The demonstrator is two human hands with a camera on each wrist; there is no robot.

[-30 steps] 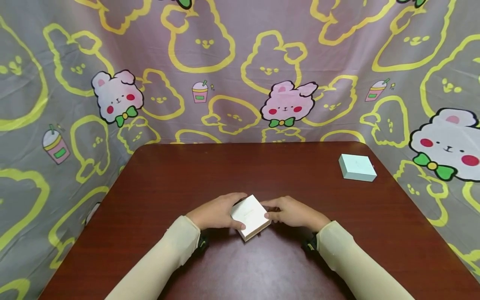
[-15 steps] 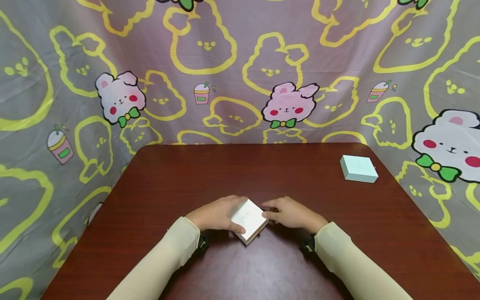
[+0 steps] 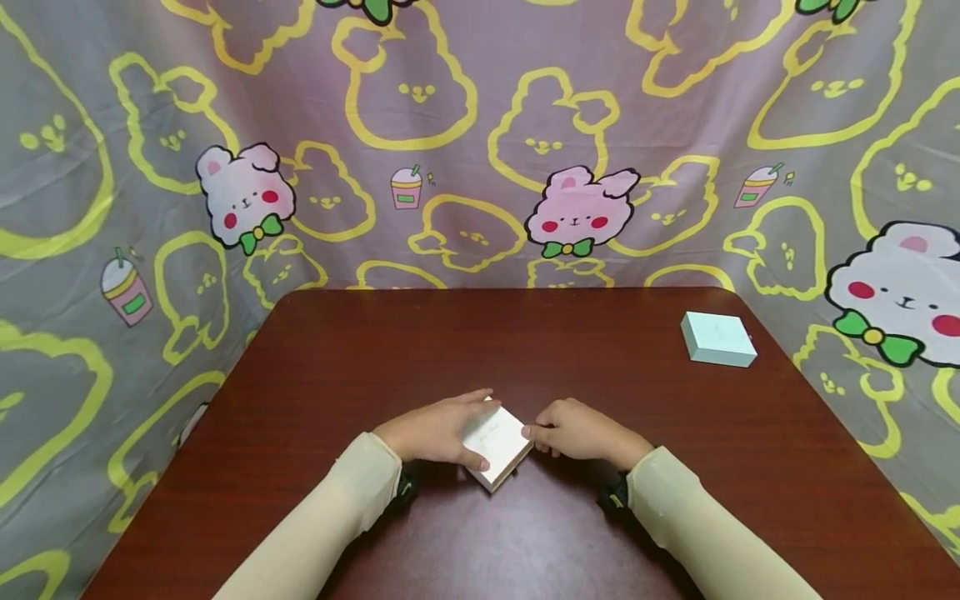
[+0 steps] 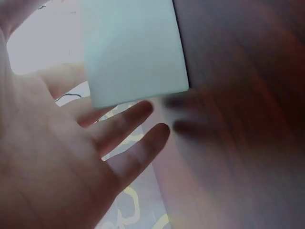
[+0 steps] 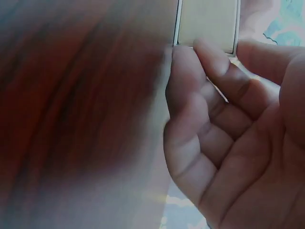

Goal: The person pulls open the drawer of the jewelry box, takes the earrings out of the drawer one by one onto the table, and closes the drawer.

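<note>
A small white box [image 3: 498, 440] with faint lettering on top sits turned cornerwise near the table's middle. My left hand [image 3: 444, 427] grips its left side, thumb at the near edge and fingers at the far edge. In the left wrist view the box's side [image 4: 136, 52] looks pale green, with two fingers spread below it. At the right corner is my right hand [image 3: 579, 429], thumb against the box and fingers curled. Two fingertips touch the lower edge of the beige, white-framed box end [image 5: 207, 24] in the right wrist view. Whatever is inside stays hidden.
A pale mint box [image 3: 718, 337] lies at the back right of the dark brown table [image 3: 420, 342]. Patterned cloth [image 3: 480, 133] hangs behind the table and along both sides.
The right fingers, extended along the box's far side before, have curled in at its right corner. The white box has shifted slightly left and nearer, with the left hand still on it.
</note>
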